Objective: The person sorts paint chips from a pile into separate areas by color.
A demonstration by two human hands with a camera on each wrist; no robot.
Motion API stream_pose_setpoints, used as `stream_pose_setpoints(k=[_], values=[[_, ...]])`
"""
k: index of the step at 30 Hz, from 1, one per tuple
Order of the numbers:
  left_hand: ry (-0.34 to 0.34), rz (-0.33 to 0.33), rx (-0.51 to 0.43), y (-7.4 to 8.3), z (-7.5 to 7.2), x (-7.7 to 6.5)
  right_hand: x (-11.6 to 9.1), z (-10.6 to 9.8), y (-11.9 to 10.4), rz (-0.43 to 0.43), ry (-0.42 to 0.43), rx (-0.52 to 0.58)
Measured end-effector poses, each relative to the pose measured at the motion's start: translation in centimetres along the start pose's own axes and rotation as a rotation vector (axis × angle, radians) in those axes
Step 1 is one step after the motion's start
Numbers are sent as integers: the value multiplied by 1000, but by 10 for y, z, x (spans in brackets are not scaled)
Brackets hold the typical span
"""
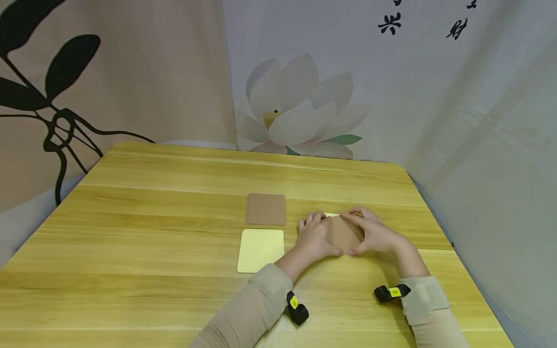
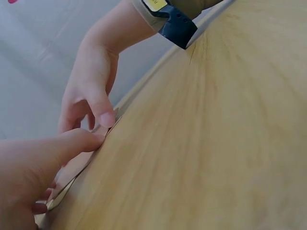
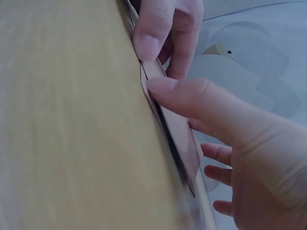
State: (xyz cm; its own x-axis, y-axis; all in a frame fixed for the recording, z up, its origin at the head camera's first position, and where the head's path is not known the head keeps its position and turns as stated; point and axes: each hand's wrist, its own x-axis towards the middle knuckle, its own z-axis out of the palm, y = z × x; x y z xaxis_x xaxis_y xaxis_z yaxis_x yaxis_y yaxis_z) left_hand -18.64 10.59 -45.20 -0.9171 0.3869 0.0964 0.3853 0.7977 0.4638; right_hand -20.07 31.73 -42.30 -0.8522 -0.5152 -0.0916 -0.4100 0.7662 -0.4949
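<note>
A brown square card (image 1: 344,233) lies right of the table's middle, over a pale yellow card whose far edge (image 1: 331,214) peeks out. My left hand (image 1: 319,234) holds its left side and my right hand (image 1: 363,232) its right side, thumbs at the near edge and fingers over the top and far edge. In the left wrist view my left hand's (image 2: 33,177) thumb and my right hand's (image 2: 91,96) thumb press the card's (image 2: 76,167) thin edge. The right wrist view shows my right hand (image 3: 230,134) and left hand (image 3: 163,28) pinching the card (image 3: 177,129).
A second brown card (image 1: 266,209) and a second pale yellow card (image 1: 260,250) lie flat just left of my hands. The wooden table (image 1: 152,232) is backed by printed cloth walls. Its right edge (image 1: 439,227) runs close to my right hand.
</note>
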Motion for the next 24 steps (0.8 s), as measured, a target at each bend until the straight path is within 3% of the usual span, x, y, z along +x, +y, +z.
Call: stream_pose_setpoints(k=[16,24], values=[[11,71,6,-5,1,1,0,2,-8,-14,-7,-35],[-35,122,35,-8,-3,0,0,1,-11,6,-38,-40]])
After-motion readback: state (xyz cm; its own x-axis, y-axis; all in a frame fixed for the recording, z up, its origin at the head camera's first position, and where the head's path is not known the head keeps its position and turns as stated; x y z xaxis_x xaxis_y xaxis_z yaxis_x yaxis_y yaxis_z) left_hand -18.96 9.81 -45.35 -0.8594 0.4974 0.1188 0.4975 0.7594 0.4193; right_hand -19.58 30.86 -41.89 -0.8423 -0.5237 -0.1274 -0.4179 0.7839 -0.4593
